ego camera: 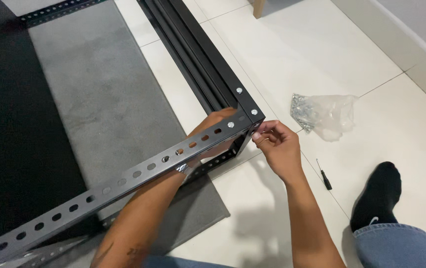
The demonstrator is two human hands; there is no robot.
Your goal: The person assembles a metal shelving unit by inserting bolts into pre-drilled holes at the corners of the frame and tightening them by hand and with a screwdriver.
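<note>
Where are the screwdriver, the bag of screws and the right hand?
screwdriver (324, 175): head view, middle of its shaft.
bag of screws (324, 115): head view, clear plastic middle.
right hand (277, 146): head view, back of hand.

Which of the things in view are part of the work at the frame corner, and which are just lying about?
In use:
right hand, pinching at the corner
left hand, behind the rail
black slotted metal frame
corner bolts

Lying about:
clear bag of hardware on the tiles
small screwdriver
grey rug

Bare forearms, blue jeans (401, 245), black sock (379, 193), dark forearm tattoo (136, 250).
</note>
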